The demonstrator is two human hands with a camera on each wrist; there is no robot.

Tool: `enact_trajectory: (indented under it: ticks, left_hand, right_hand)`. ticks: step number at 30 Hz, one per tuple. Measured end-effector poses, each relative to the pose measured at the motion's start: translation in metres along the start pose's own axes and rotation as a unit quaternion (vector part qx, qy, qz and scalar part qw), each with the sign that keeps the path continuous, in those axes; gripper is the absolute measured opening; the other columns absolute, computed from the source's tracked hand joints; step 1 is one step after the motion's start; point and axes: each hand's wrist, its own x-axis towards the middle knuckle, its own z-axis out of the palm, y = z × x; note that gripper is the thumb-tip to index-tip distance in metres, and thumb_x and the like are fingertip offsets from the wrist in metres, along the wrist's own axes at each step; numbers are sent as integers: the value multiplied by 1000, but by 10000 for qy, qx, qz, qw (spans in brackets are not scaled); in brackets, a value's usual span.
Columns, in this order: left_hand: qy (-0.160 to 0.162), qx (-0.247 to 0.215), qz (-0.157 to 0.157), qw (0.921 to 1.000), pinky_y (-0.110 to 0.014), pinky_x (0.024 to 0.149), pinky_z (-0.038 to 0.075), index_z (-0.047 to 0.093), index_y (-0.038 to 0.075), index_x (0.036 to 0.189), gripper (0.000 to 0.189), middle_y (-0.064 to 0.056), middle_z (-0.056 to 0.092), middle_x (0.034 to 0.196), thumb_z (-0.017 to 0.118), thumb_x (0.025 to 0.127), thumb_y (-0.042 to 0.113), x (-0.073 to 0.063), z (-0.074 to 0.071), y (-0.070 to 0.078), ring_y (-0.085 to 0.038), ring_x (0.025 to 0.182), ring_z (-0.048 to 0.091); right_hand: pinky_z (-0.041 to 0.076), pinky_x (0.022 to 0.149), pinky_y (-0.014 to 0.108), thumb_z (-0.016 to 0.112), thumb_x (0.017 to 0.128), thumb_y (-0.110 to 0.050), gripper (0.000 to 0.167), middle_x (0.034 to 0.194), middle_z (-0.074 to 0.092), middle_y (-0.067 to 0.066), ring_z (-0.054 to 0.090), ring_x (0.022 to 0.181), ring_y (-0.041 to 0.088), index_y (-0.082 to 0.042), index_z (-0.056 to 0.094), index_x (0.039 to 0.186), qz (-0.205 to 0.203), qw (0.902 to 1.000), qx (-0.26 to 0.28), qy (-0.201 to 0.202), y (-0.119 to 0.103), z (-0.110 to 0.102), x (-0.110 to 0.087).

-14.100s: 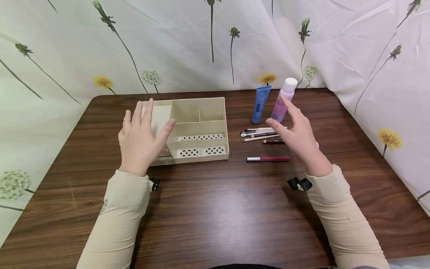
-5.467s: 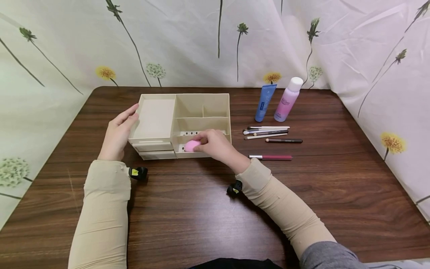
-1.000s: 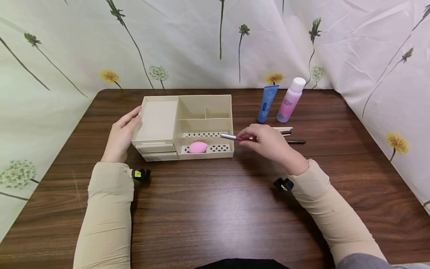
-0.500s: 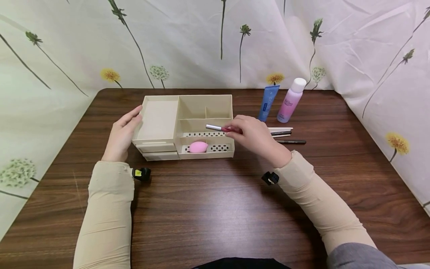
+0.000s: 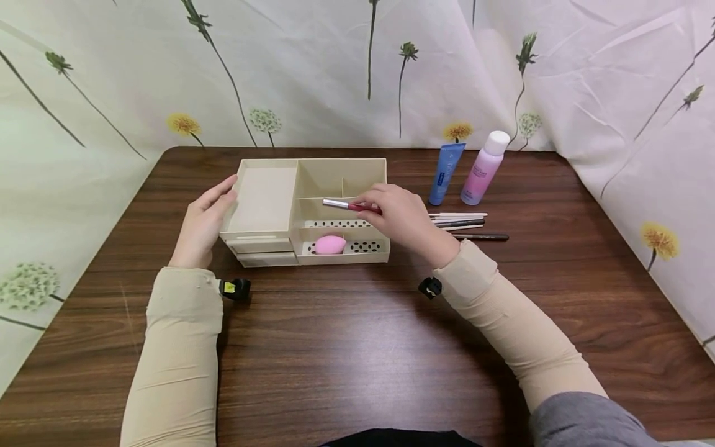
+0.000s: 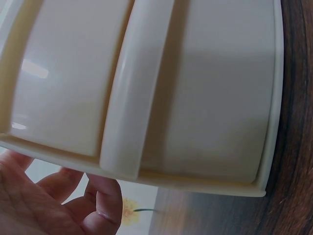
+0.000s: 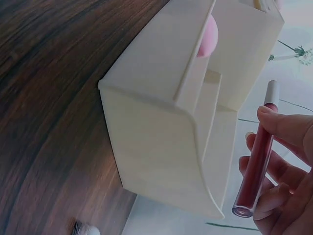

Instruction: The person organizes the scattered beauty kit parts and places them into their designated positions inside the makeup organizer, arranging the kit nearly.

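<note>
My right hand (image 5: 402,218) pinches a dark red lip gloss tube (image 7: 257,164) with a silver cap between thumb and fingers. The tube lies nearly level over the middle long compartment of the cream desk organizer (image 5: 261,194), cap pointing left. In the organizer's front compartment rests a pink egg-shaped makeup sponge (image 5: 330,244). My left hand (image 5: 198,226) touches the organizer's left side, its fingers reaching along the wall. Two drawer fronts of the organizer fill most of the left wrist view.
Several makeup brushes (image 5: 460,222) lie right of the organizer, partly hidden by my right hand, with a dark brush (image 5: 486,236) in front. Behind them stand a blue tube (image 5: 445,175) and a pink spray bottle (image 5: 483,171) with a white cap. A floral cloth (image 5: 324,74) hangs behind the table.
Over the last second my right hand has carried the lip gloss leftward from the organizer's right edge to over its middle compartment. Earlier it set the pink sponge inside. My left hand stays put.
</note>
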Motion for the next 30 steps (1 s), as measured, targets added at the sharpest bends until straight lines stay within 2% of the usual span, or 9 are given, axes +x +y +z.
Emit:
enact_trajectory:
  ticks: [9, 20, 30]
  left_hand:
    - [-35, 52, -31, 10000, -40, 124, 17, 45, 29, 149, 50, 0, 31, 162, 50, 102, 43, 0, 0, -1, -15, 148, 26]
    - [-66, 56, 5, 10000, -41, 124, 17, 44, 28, 150, 51, 0, 30, 162, 50, 102, 43, -1, 0, 0, -15, 149, 24]
    - [-89, 41, 4, 10000, -40, 124, 18, 43, 28, 151, 51, 0, 29, 163, 49, 102, 43, -2, 0, 2, -15, 148, 25]
  right_hand:
    - [54, 69, 38, 68, 94, -33, 20, 103, 70, -5, 66, 88, 15, -25, 76, 111, -191, 9995, -246, -27, -10, 14, 12]
    - [56, 76, 37, 67, 96, -33, 20, 105, 71, -5, 67, 98, 17, -25, 76, 112, -334, 9979, -550, -81, -13, 32, 24]
    - [56, 76, 37, 66, 96, -34, 19, 104, 71, -5, 66, 97, 16, -26, 75, 111, -239, 9972, -649, -269, -12, 43, 30]
